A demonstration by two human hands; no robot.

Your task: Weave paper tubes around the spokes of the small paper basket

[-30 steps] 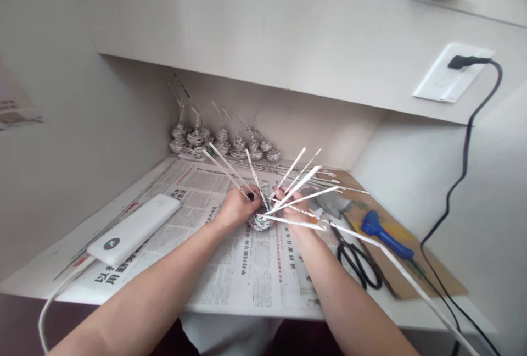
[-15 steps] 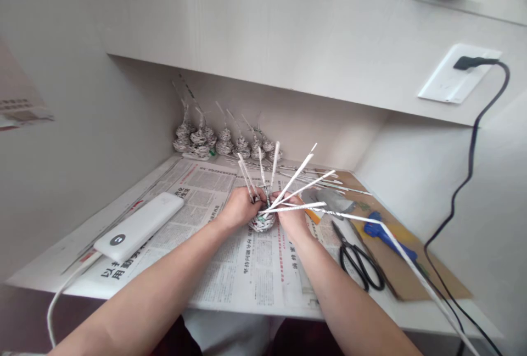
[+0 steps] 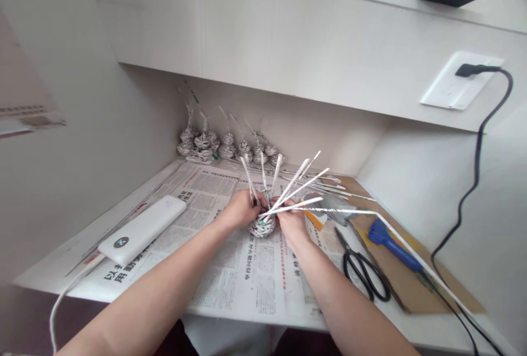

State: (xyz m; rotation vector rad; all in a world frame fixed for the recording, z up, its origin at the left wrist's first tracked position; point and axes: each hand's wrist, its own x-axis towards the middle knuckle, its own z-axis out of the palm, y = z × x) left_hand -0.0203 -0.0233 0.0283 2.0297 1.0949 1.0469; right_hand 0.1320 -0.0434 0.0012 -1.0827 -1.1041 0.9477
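Note:
A small round basket-like piece woven from rolled paper tubes [image 3: 262, 228] stands between my hands on the newspaper. Several white paper tubes [image 3: 288, 185] fan up and out to the right from its top. My left hand [image 3: 246, 207] is closed at the left of the rim, fingertips partly hidden among the upright tubes. On the opposite side my right hand [image 3: 291, 218] is closed behind the fanned tubes, its fingertips at the rim and mostly covered. One long tube [image 3: 362, 212] runs right past that hand, then bends down toward the lower right.
Newspaper [image 3: 230, 268] covers the table. Woven gourd shapes [image 3: 203, 144] line the back wall. A white power bank [image 3: 144, 228] lies left. To the right are black scissors [image 3: 364, 273], a blue glue gun [image 3: 393, 243] on cardboard [image 3: 411, 293], and loose tubes [image 3: 325, 183]. A low shelf overhangs.
The view has shifted slightly, so everything sits a little lower. The long tube at right has swung a little. Both hands stay at the woven piece.

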